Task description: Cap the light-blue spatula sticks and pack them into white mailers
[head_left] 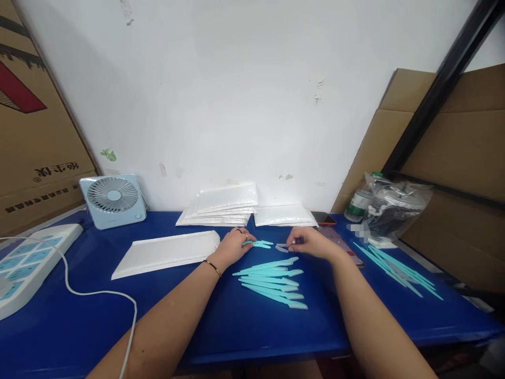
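My left hand [238, 243] is closed around the handle ends of a few turquoise eyebrow razors [262, 244], whose heads point right. Opposite it, my right hand [306, 243] pinches small clear plastic blade covers [281, 247], just apart from the razor tips. Below both hands, several more turquoise eyebrow razors [272, 281] lie fanned on the blue table, with pale covers over their blade ends. Another loose bunch of turquoise sticks [398, 271] lies to the right of my right arm. Beside my left wrist is a flat white padded envelope [169, 252].
Stacked white padded envelopes [224, 202] lie against the wall, with another pile [284, 215] beside them. A small blue fan [113, 200] and a power strip [35, 263] with a white cable stand left. At right are a bottle [358, 204], a plastic-bagged item [390, 210] and a phone [324, 218].
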The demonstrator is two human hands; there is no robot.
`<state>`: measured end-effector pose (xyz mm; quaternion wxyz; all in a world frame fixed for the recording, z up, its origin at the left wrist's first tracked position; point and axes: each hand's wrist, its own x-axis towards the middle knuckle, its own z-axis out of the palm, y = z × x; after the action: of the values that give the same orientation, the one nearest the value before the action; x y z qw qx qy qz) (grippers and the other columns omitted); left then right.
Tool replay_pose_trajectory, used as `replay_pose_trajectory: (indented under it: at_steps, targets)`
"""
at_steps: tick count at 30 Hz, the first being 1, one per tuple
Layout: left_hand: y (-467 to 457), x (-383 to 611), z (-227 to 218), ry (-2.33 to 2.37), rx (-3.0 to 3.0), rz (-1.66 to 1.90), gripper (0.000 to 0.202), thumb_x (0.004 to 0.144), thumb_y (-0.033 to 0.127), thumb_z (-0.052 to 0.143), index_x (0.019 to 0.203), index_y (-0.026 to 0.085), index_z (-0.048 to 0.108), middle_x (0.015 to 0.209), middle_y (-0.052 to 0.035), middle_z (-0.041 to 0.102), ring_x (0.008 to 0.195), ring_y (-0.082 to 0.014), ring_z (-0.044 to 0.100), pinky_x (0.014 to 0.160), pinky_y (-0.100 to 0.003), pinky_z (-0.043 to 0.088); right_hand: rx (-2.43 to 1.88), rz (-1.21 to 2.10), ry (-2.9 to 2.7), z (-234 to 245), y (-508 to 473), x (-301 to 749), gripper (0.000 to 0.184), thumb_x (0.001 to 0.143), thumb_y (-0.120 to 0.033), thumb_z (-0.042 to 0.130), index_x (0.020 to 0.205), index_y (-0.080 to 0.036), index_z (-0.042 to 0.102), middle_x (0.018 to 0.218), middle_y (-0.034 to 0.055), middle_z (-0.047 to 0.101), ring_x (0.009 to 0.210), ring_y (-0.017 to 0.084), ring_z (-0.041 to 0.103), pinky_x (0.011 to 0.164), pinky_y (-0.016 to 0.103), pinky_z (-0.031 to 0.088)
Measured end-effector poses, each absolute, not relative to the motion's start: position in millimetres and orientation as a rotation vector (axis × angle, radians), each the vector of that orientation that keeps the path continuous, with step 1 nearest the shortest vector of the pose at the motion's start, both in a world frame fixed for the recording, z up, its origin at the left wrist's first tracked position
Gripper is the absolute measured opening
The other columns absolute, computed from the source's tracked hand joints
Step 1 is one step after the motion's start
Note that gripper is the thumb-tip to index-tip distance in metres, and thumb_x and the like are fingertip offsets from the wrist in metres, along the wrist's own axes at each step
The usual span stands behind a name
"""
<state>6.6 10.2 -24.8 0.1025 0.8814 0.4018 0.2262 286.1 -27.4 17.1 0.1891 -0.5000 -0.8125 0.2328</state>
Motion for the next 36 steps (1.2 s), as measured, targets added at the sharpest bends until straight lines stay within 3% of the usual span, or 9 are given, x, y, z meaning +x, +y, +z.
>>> replay_pose_trajectory:
  at_steps: [4, 9, 13, 19, 25, 29, 32, 36]
  targets:
    - [10.0, 8.5, -24.9, 1.151, 2.600, 0.655, 0.025, 0.085, 0.026, 0.052, 0.105, 0.026, 0.066, 0.105, -0.0025, 0.062, 0.098, -0.0192, 0.054, 0.089, -0.031, 0.043, -1.476, 0.785, -2.479, 25.0, -36.3, 286.4, 0.018, 0.059, -0.026, 0.074, 0.075, -0.019, 0.072, 0.076, 0.0013, 0.064, 0.066, 0.014, 0.054, 0.058, 0.023, 0.039]
    - [-2.2, 10.7, -11.5, 1.168, 2.538, 0.778, 0.029, 0.088, 0.034, 0.047, 0.111, 0.025, 0.062, 0.106, -0.0030, 0.062, 0.097, -0.0182, 0.055, 0.086, -0.029, 0.043, -1.507, 0.811, -2.444, 20.3, -34.1, 280.9, 0.015, 0.063, -0.026, 0.069, 0.076, -0.017, 0.068, 0.067, -0.0002, 0.060, 0.059, 0.012, 0.052, 0.053, 0.022, 0.037]
    - [-16.9, 17.1, -1.8, 1.040, 2.684, 0.607, 0.031, 0.090, 0.043, 0.043, 0.102, 0.025, 0.065, 0.099, -0.0014, 0.066, 0.094, -0.0178, 0.058, 0.081, -0.028, 0.042, -1.455, 0.767, -2.295, 13.4, -29.2, 275.1, 0.014, 0.069, -0.027, 0.065, 0.078, -0.016, 0.065, 0.063, -0.0014, 0.057, 0.057, 0.011, 0.050, 0.052, 0.021, 0.036]
    - [-14.1, 20.7, 1.3, 1.196, 2.841, 0.428, 0.030, 0.090, 0.038, 0.044, 0.078, 0.021, 0.066, 0.084, -0.0026, 0.067, 0.086, -0.0186, 0.059, 0.073, -0.029, 0.039, -1.412, 0.709, -2.187, 5.8, -24.0, 272.6, 0.012, 0.070, -0.026, 0.063, 0.077, -0.016, 0.065, 0.064, -0.0006, 0.058, 0.059, 0.011, 0.051, 0.054, 0.021, 0.037]
    - [-2.2, 1.9, 2.4, 1.315, 2.740, 0.501, 0.023, 0.086, 0.038, 0.049, 0.094, 0.026, 0.067, 0.096, -0.0021, 0.065, 0.096, -0.0208, 0.057, 0.084, -0.031, 0.039, -1.530, 0.608, -2.156, 5.8, -20.7, 282.9, 0.013, 0.070, -0.025, 0.065, 0.079, -0.017, 0.067, 0.066, 0.0009, 0.060, 0.060, 0.013, 0.052, 0.055, 0.023, 0.037]
    - [-2.8, 0.2, -5.8, 1.220, 2.720, 0.538, 0.046, 0.080, 0.042, 0.058, 0.124, 0.030, 0.051, 0.121, -0.0042, 0.055, 0.113, -0.0237, 0.047, 0.094, -0.035, 0.036, -1.444, 0.548, -2.258, 13.2, -29.2, 275.7, 0.018, 0.072, -0.031, 0.065, 0.085, -0.019, 0.068, 0.077, 0.0030, 0.061, 0.066, 0.014, 0.053, 0.059, 0.024, 0.039]
    - [-2.4, 4.6, -13.5, 1.174, 2.725, 0.452, 0.037, 0.084, 0.037, 0.054, 0.120, 0.031, 0.055, 0.117, -0.0038, 0.056, 0.110, -0.0226, 0.049, 0.092, -0.035, 0.038, -1.300, 0.636, -2.412, 15.1, -35.6, 266.4, 0.019, 0.070, -0.034, 0.069, 0.082, -0.019, 0.068, 0.085, 0.0032, 0.060, 0.071, 0.014, 0.054, 0.062, 0.024, 0.040]
    - [-3.5, 8.7, -12.2, 1.163, 2.722, 0.506, 0.030, 0.086, 0.034, 0.051, 0.115, 0.030, 0.058, 0.112, -0.0028, 0.058, 0.104, -0.0216, 0.051, 0.089, -0.033, 0.039, -1.287, 0.656, -2.505, 10.8, -36.9, 258.8, 0.014, 0.069, -0.029, 0.070, 0.076, -0.018, 0.065, 0.081, 0.0015, 0.056, 0.068, 0.012, 0.052, 0.059, 0.022, 0.038]
